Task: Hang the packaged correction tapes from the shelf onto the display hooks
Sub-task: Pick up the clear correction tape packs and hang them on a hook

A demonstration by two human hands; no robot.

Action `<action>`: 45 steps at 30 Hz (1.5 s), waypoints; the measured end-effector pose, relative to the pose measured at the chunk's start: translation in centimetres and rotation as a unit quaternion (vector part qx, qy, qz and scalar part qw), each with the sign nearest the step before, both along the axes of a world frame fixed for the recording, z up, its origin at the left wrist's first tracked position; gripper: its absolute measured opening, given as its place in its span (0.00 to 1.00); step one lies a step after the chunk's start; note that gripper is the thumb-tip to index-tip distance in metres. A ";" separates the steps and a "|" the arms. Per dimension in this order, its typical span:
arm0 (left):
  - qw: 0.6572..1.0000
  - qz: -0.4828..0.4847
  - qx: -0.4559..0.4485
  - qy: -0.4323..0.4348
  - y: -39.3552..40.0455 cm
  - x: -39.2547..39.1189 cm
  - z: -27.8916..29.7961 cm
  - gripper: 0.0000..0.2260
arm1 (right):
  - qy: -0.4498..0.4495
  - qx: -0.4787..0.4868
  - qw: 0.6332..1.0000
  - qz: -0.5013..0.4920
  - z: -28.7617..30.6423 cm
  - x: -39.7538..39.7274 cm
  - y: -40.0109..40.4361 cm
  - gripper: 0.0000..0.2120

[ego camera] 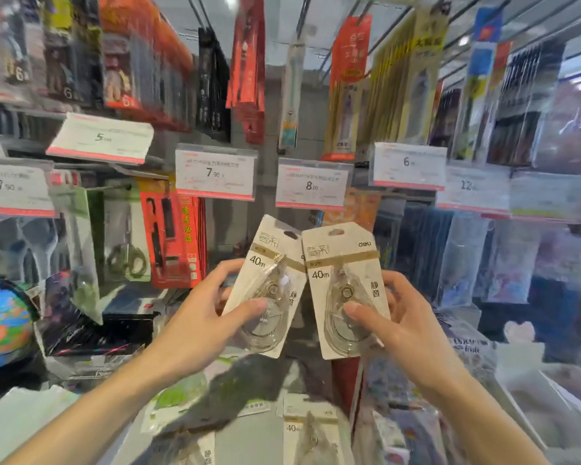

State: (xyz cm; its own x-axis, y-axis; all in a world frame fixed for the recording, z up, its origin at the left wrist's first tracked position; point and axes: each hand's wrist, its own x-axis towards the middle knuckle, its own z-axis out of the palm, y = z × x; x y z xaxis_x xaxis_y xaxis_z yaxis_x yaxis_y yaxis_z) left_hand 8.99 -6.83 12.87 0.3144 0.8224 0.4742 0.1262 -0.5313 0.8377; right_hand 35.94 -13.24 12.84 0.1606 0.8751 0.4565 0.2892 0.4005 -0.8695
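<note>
A: Two packs up at once, head view. Left hand (212, 317) pinches the left correction tape pack (265, 286), thumb across the clear blister, fingers closed behind the card. Right hand (399, 317) does the same with the right correction tape pack (346, 290)

B: Why low on the card?

A: Likely to keep the hang holes at the top free. Both holes show uncovered, tilted up toward the display. The packs touch, the right one's edge overlapping the left

B: Target hook?

A: Cannot tell for sure. The 8.00 price tag (314, 184) sits just above the packs; the hook behind it is hidden. The 7.90 price tag (217, 172) is to its left, above red packaged goods (175, 236)

B: More stock?

A: One more pack on the shelf (311, 431) lies flat below, between the forearms, blurred. So some of the job is left, by my reading

B: Risk?

A: Threading two holes together may snag; one at a time looks safer
</note>
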 end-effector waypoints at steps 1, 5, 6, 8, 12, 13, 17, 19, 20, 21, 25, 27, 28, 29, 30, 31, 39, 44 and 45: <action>1.000 0.011 0.000 -0.004 -0.5 0.7 0.2 0.20 | 0.002 0.003 1.000 0.006 0.2 0.9 0.0 0.16; 0.998 0.060 0.009 -0.016 -1.7 2.2 1.0 0.19 | 0.011 0.016 0.999 0.038 1.4 2.4 0.3 0.18; 0.997 0.070 0.011 -0.017 -1.9 2.3 1.2 0.19 | 0.013 0.017 0.999 0.050 1.8 2.5 0.4 0.18; 0.996 0.088 0.021 -0.009 -2.5 2.4 1.5 0.19 | 0.017 0.020 0.997 0.070 2.5 2.5 0.8 0.17; 0.993 0.107 0.041 -0.004 -3.0 1.9 2.1 0.19 | 0.029 0.029 0.994 0.102 3.4 2.5 1.0 0.18; 0.993 0.107 0.049 -0.004 -3.1 1.8 2.2 0.20 | 0.031 0.033 0.993 0.108 3.5 2.6 1.0 0.18; 0.991 0.102 0.093 -0.001 -3.4 0.9 2.7 0.20 | 0.046 0.051 0.990 0.126 3.4 3.0 0.7 0.19; 0.990 0.098 0.106 -0.006 -3.6 0.3 2.9 0.21 | 0.043 0.058 0.989 0.127 3.5 3.0 0.6 0.19; 0.989 0.097 0.113 -0.006 -3.7 0.0 3.1 0.22 | 0.040 0.063 0.989 0.127 3.5 3.0 0.5 0.20; 0.988 0.095 0.120 -0.006 -3.7 -0.2 3.3 0.22 | 0.035 0.067 0.989 0.127 3.5 3.1 0.4 0.20; 0.986 0.085 0.141 -0.014 -3.7 -0.5 4.2 0.23 | 0.028 0.074 0.990 0.121 3.3 3.5 0.3 0.20; 0.986 0.080 0.145 -0.023 -3.6 -0.5 4.6 0.23 | 0.025 0.071 0.990 0.117 3.0 3.8 0.3 0.20; 0.986 0.077 0.147 -0.026 -3.5 -0.5 4.9 0.23 | 0.025 0.066 0.991 0.116 2.7 3.9 0.3 0.20; 0.986 0.074 0.150 -0.028 -3.4 -0.5 5.2 0.22 | 0.024 0.061 0.991 0.113 2.4 4.0 0.3 0.19; 0.985 0.073 0.154 -0.029 -3.3 -0.6 5.4 0.22 | 0.021 0.056 0.992 0.107 2.1 4.1 0.5 0.17; 0.984 0.074 0.159 -0.030 -3.2 -0.6 5.6 0.21 | 0.015 0.051 0.993 0.101 1.8 4.1 0.7 0.15; 0.982 0.067 0.168 -0.061 -2.0 -0.8 6.8 0.22 | -0.015 0.043 0.996 0.080 2.4 1.8 3.9 0.14; 0.981 0.065 0.167 -0.078 -1.9 -1.0 6.9 0.23 | -0.015 0.037 0.997 0.069 3.4 -0.2 5.7 0.17; 0.980 0.066 0.168 -0.077 -1.9 -1.1 7.0 0.23 | -0.009 0.033 0.997 0.072 3.5 -0.5 6.1 0.17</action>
State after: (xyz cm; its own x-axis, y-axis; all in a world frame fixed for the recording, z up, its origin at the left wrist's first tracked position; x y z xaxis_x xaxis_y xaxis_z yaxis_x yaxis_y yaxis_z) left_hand 7.92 -8.75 19.84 0.1188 0.6399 0.7592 0.0994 -0.7684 0.6322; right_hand 35.40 -7.19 16.35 0.0273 0.8561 0.5161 0.2393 0.4957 -0.8349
